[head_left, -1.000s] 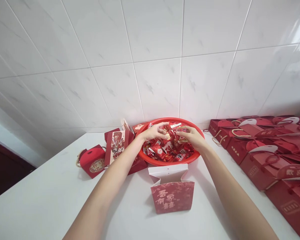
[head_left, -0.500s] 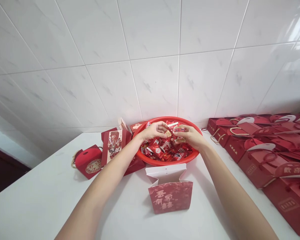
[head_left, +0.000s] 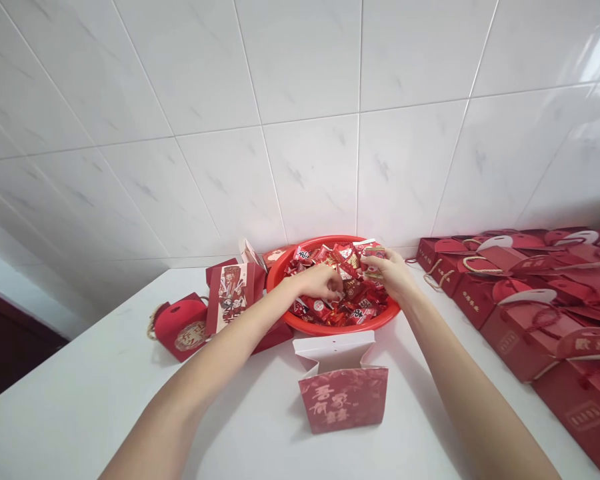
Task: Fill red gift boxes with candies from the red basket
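A round red basin (head_left: pixel 290 317) full of red-wrapped candies (head_left: pixel 330 257) stands against the tiled wall. Both my hands are inside it. My left hand (head_left: pixel 320 283) is curled, its fingertips pinching among the candies near the middle. My right hand (head_left: pixel 386 270) is closed on several candies, one sticking out at its top by the far rim. In front of the basin an open red gift box (head_left: pixel 343 395) with white flaps stands upright on the white counter (head_left: pixel 80 400).
Several closed red gift boxes (head_left: pixel 525 300) with cord handles fill the counter's right side. At the left stand a printed red box (head_left: pixel 230 297) and a small round-topped red box (head_left: pixel 183 327). The counter's left edge drops to a dark floor.
My left hand dropped from the basin's far rim down into the middle of the candies. My right hand shifted slightly right and back, still gripping candies.
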### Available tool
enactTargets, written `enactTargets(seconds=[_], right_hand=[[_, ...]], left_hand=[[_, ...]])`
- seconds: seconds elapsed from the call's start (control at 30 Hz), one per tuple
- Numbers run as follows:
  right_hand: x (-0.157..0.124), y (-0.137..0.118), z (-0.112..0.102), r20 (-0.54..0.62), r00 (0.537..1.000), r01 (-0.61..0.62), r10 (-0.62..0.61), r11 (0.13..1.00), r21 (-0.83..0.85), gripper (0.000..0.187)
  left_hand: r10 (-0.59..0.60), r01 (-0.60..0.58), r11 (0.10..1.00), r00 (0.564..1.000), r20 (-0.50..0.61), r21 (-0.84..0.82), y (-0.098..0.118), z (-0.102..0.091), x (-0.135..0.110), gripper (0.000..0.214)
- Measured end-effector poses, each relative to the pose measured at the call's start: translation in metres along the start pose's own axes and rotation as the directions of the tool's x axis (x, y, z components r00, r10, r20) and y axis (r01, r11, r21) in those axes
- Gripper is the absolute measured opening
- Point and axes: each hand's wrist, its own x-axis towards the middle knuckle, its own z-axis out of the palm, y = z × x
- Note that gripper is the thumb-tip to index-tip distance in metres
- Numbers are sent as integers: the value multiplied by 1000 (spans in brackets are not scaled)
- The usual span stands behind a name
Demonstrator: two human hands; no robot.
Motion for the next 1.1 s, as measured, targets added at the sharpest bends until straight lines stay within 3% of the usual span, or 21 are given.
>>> enactTargets(seconds=[0.13, 0.3, 0.5, 0.6, 0.7, 0.87, 1.1], right_hand=[[-1, -1, 1, 12, 1000, 8, -8, 1000, 2, 22], [-1, -2, 2, -1, 1000, 4, -4, 1000, -10, 21], [0, -1, 1, 8, 1000, 18, -18, 1000, -9, 20], [-1, -1, 1, -2, 1000, 31, -31, 999, -11, 21], [-1, -2, 2, 10, 1000, 26, -26, 1000, 7, 19], [-1, -2, 2, 2, 1000, 30, -30, 1000, 4, 19], [1, 0, 0, 12, 1000, 16, -16, 1000, 6, 17]], left_hand=[[120, -153, 967, 979, 167, 205, 16, 9, 8, 23], [134, -182, 935, 976, 171, 306, 19, 17, 15, 45], [91, -128, 955, 985, 146, 269, 16, 18, 18, 22], [70, -76, 991, 995, 65, 108, 9, 12, 16, 25], [14, -17, 999, 996, -84, -35, 0, 1, 11, 27], [-111, 64, 988, 927, -358, -140, -9, -12, 3, 25], [-178, 56, 961, 875, -450, -271, -10, -13, 5, 18]])
